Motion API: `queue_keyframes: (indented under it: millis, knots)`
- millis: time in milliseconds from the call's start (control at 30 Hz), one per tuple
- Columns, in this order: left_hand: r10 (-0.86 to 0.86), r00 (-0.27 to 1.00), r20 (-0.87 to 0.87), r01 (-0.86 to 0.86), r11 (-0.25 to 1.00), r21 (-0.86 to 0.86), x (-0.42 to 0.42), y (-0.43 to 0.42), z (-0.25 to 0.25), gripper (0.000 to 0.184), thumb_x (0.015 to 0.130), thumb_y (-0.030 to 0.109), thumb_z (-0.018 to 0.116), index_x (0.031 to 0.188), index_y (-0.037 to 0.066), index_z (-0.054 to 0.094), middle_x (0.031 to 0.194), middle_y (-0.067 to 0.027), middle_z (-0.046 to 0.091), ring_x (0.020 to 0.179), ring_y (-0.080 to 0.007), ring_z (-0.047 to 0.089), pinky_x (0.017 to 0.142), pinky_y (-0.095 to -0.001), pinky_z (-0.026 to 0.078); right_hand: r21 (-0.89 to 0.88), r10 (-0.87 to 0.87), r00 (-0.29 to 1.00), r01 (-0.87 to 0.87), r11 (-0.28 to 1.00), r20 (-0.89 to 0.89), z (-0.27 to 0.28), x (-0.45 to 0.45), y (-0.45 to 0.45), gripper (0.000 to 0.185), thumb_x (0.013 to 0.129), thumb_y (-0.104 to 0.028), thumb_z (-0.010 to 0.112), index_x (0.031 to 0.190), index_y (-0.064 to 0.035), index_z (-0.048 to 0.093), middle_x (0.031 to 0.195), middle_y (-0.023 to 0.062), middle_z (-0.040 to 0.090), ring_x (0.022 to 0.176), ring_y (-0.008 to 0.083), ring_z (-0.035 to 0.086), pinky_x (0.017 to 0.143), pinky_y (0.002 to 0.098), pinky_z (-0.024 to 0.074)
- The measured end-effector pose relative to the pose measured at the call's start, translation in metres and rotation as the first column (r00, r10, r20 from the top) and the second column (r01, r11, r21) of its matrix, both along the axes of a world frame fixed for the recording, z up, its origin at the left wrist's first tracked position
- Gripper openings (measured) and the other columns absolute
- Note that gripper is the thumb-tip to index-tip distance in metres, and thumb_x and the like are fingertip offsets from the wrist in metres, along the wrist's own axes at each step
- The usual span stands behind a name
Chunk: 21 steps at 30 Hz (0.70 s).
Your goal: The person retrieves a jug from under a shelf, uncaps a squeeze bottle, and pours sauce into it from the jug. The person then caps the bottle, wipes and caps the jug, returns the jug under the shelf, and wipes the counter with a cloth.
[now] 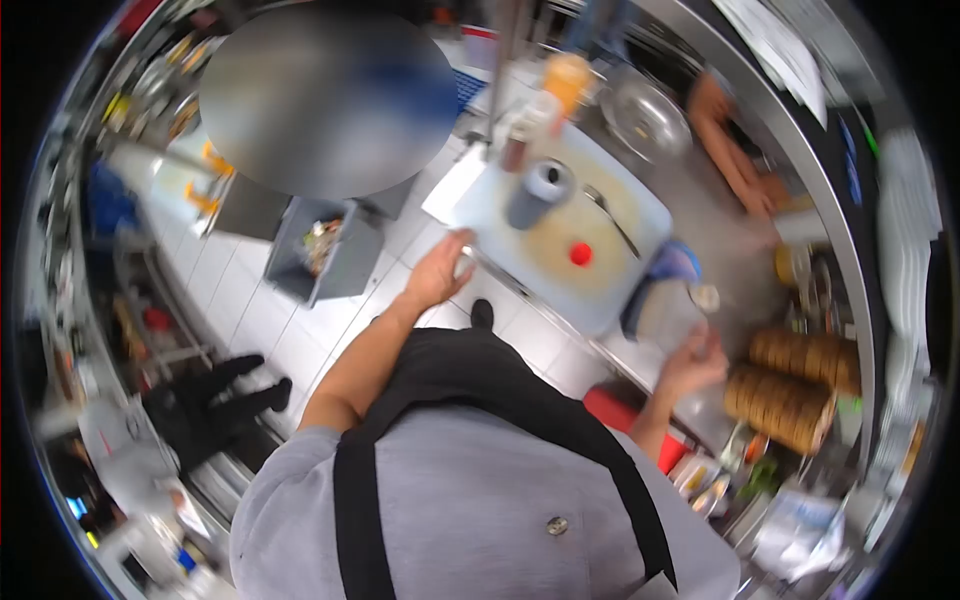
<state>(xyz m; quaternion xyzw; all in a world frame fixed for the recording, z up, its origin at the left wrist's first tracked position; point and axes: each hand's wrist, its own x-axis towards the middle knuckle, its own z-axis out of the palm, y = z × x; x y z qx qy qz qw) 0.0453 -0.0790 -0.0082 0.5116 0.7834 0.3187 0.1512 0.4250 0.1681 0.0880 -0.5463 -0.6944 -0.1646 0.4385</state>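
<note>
Pale, yellow-stained, the cutting board [590, 300] is set on the steel worktop [738, 275], to the right of the left grip [440, 270] and ahead and to the left of the right grip [695, 362]. The left grip is held at the near left edge of the worktop, beside the metal rail [512, 283]; whether the rail is clasped cannot be told. The right grip is blurred, its fingers bent, and whether they are closed on anything cannot be told; a pale rectangular container [665, 312] is seen just ahead of it. Between the two grips, farther forward on the board, a dark grey bottle [535, 195], a red round item [580, 254] and a spoon [612, 220] are placed. Brown stacked rounds [785, 405] are piled just right of the right grip. A steel bowl [645, 115] is set well ahead of it, and a co-worker's arm [730, 150] is extended nearby. Left of the left grip, a grey bin [345, 255] is stood on the floor.
</note>
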Motion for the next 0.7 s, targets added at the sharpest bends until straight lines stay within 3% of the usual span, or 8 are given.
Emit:
queue_keyframes:
  millis: [167,300,367,433,500,567,633,700]
  knots:
    - [0.226,0.970,0.090,-0.191,0.936,-0.294,-0.003,-0.150,-0.047,0.062,0.094,0.029,0.065,0.148,0.010,0.043,0.144,-0.0178,0.053,0.131,-0.0369,0.054,0.109,-0.0463,0.047,0.254,0.338,0.941,-0.322,0.912,-0.020,0.094,-0.073,-0.016,0.010,0.101,-0.003,0.063,0.102,0.0032,0.071,0.099,0.0114,0.071,0.089,0.0240,0.066,0.080,0.0360,0.0515]
    - [0.700,0.683,0.208,-0.293,0.524,-0.800,-0.009,-0.310,-0.172,0.055,0.086,0.035,0.070,0.131,0.005,0.062,0.133,-0.0204,0.065,0.124,-0.0388,0.061,0.104,-0.0483,0.051,0.238,0.785,0.459,-0.778,0.581,-0.416,0.107,-0.211,-0.077,0.018,0.105,-0.006,0.057,0.104,0.0088,0.067,0.097,0.0128,0.063,0.085,0.0193,0.059,0.077,0.0300,0.0493]
    - [0.789,0.588,0.180,-0.296,0.417,-0.859,-0.003,-0.388,-0.192,0.049,0.084,0.036,0.070,0.121,0.004,0.068,0.129,-0.0225,0.067,0.123,-0.0390,0.063,0.102,-0.0490,0.052,0.228,0.799,0.284,-0.860,0.457,-0.531,0.106,-0.283,-0.144,0.018,0.105,-0.005,0.055,0.100,0.0091,0.064,0.095,0.0120,0.060,0.082,0.0185,0.055,0.075,0.0293,0.0468]
    - [0.787,0.571,0.233,-0.314,0.471,-0.824,-0.003,-0.459,-0.171,0.051,0.085,0.038,0.068,0.122,0.004,0.067,0.128,-0.0235,0.067,0.122,-0.0394,0.063,0.102,-0.0487,0.052,0.104,0.907,0.152,-0.973,0.208,-0.392,0.088,-0.338,-0.192,0.017,0.105,-0.005,0.055,0.096,0.0082,0.061,0.094,0.0110,0.059,0.080,0.0173,0.052,0.074,0.0282,0.0444]
    - [0.874,0.454,0.175,-0.541,0.427,-0.725,0.009,-0.524,-0.152,0.050,0.086,0.038,0.066,0.122,0.003,0.068,0.127,-0.0237,0.067,0.120,-0.0400,0.064,0.101,-0.0483,0.052,0.130,0.919,0.052,-0.985,0.111,-0.391,0.083,-0.399,-0.261,0.016,0.105,-0.006,0.054,0.095,0.0058,0.059,0.090,0.0083,0.056,0.080,0.0156,0.050,0.073,0.0273,0.0426]
    - [0.929,0.339,0.146,-0.627,0.339,-0.701,0.021,-0.589,-0.148,0.050,0.086,0.038,0.066,0.121,0.002,0.067,0.126,-0.0238,0.067,0.119,-0.0400,0.064,0.102,-0.0481,0.051,-0.083,0.773,0.089,-0.995,0.047,-0.628,0.065,-0.449,-0.313,0.015,0.105,-0.006,0.052,0.096,0.0030,0.059,0.087,0.0052,0.053,0.079,0.0143,0.048,0.073,0.0277,0.0426]
    - [0.963,0.245,0.116,-0.677,0.256,-0.690,0.039,-0.646,-0.146,0.050,0.087,0.038,0.066,0.121,0.001,0.067,0.125,-0.0240,0.068,0.118,-0.0400,0.064,0.102,-0.0479,0.051,-0.109,0.783,0.033,-0.993,-0.045,-0.622,0.053,-0.492,-0.360,0.014,0.105,-0.006,0.051,0.097,0.0012,0.059,0.088,0.0033,0.052,0.079,0.0125,0.048,0.072,0.0268,0.0420]
    - [0.995,0.084,0.055,-0.599,0.094,-0.795,0.059,-0.701,-0.148,0.052,0.087,0.038,0.066,0.122,0.000,0.067,0.125,-0.0245,0.068,0.119,-0.0394,0.064,0.102,-0.0475,0.051,-0.178,0.712,-0.090,-0.940,-0.292,-0.697,0.051,-0.529,-0.413,0.015,0.106,-0.006,0.050,0.094,0.0008,0.058,0.088,0.0030,0.053,0.077,0.0108,0.047,0.067,0.0252,0.0398]
